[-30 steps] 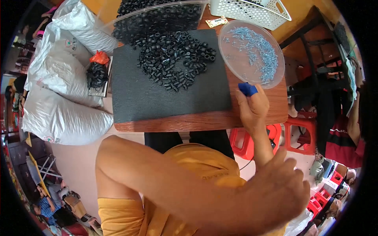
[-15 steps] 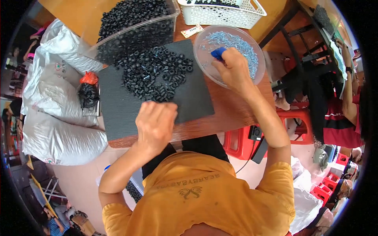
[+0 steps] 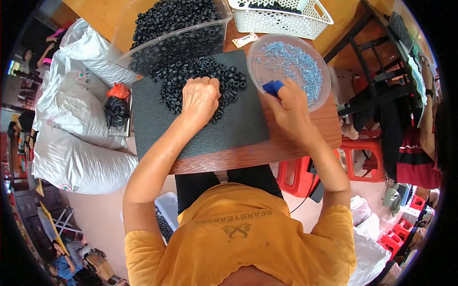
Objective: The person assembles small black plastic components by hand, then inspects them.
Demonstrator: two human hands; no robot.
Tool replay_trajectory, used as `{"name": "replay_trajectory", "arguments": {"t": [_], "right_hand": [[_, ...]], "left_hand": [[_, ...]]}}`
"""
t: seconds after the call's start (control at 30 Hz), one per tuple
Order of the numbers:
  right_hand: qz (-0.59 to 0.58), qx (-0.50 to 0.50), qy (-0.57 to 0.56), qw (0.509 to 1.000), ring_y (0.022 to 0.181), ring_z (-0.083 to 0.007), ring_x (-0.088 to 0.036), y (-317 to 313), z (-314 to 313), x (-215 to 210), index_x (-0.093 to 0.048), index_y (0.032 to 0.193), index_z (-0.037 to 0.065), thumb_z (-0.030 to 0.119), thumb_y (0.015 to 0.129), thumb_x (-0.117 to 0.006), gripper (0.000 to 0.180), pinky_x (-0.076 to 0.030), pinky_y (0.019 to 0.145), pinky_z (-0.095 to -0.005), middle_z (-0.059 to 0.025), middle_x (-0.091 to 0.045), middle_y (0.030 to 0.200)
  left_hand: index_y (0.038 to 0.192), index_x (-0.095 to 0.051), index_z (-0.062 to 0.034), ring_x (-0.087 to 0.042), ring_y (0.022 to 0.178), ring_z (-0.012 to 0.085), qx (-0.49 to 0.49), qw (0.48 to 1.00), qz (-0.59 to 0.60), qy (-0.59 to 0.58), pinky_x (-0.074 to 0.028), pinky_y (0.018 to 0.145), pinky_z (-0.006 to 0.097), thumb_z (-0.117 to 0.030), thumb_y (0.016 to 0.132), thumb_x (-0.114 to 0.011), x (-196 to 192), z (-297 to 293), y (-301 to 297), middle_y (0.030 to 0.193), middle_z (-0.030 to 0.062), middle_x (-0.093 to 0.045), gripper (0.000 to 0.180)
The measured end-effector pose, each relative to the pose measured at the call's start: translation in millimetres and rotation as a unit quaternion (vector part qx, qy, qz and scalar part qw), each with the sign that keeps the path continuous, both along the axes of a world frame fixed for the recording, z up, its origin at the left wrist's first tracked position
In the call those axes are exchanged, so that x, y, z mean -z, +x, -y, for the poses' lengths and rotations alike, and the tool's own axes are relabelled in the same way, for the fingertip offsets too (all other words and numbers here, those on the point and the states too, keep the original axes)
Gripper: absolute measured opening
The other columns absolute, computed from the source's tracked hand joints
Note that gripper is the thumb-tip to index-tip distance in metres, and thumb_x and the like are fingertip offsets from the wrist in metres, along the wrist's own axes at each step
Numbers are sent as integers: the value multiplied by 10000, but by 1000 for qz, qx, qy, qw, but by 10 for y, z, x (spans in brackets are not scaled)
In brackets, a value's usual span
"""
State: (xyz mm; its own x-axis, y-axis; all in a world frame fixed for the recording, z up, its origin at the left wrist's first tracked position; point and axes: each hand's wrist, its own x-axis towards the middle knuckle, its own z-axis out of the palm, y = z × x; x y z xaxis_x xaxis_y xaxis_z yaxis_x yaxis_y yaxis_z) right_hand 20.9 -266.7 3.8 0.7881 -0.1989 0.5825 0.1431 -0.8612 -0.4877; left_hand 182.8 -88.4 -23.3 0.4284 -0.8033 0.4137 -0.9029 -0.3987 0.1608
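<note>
My left hand (image 3: 200,99) is over the near part of a pile of small black caps and ring-like pieces (image 3: 174,71), its fingers curled down into them. What those fingers grip, if anything, is hidden beneath the hand. The pile lies on a dark grey mat (image 3: 238,119). At the near left rim of a round clear plastic tub (image 3: 256,52), my right hand (image 3: 292,106) has its thumb and fingers drawn together. A blue wrap (image 3: 274,87) covers a fingertip there; anything pinched is too small to make out. Many tiny silvery-blue screw-like pieces (image 3: 310,71) lie inside the tub.
Behind the mat stands a clear bin (image 3: 214,28) full of black pieces, beside a white perforated basket (image 3: 286,23). White sacks (image 3: 81,157) are stacked left of the brown table (image 3: 214,164). Red stools (image 3: 365,159) and a seated person's arm (image 3: 428,114) are to the right.
My left hand has moved forward from the near side of the mat onto the black pile. My right hand has drawn back from over the screw-like pieces to the tub's near rim.
</note>
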Motion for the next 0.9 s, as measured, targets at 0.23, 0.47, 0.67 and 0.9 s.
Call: {"name": "replay_trajectory", "arguments": {"t": [0.23, 0.47, 0.67, 0.9], "right_hand": [[34, -19, 76, 996, 693, -365, -535, -24, -223, 102, -566, 781, 1, 4, 721, -725, 170, -422, 589, -433, -157, -565, 733], [-82, -74, 460, 881, 790, -73, -586, 37, -607, 115, -659, 995, -12, 77, 849, -704, 177, -473, 674, -237, -37, -668, 934], [-102, -119, 568, 808, 748, -76, -588, 46, -742, 88, -650, 994, -15, 93, 862, -702, 178, -475, 663, -228, -32, -668, 849], [-93, -115, 689, 710, 652, -85, -579, -24, -815, 58, -665, 910, -4, 127, 818, -745, 179, -449, 569, -220, -44, -661, 778]], "left_hand": [[897, -652, -21, -650, 733, 287, -45, 985, -150, -74, -510, 694, 384, -58, 687, -713, -179, -69, -54, 808, 128, -665, 222], [942, -618, -10, -587, 678, 274, 46, 979, -122, -160, -449, 630, 374, 50, 613, -679, -499, -270, -509, 740, 98, -598, 340], [1017, -623, -1, -560, 614, 233, 113, 979, 16, -167, -442, 617, 351, 95, 596, -656, -583, -321, -624, 744, 73, -599, 433], [972, -647, -1, -583, 660, 232, 90, 969, -112, -199, -458, 632, 325, 73, 657, -680, -580, -417, -725, 767, 78, -615, 325]]}}
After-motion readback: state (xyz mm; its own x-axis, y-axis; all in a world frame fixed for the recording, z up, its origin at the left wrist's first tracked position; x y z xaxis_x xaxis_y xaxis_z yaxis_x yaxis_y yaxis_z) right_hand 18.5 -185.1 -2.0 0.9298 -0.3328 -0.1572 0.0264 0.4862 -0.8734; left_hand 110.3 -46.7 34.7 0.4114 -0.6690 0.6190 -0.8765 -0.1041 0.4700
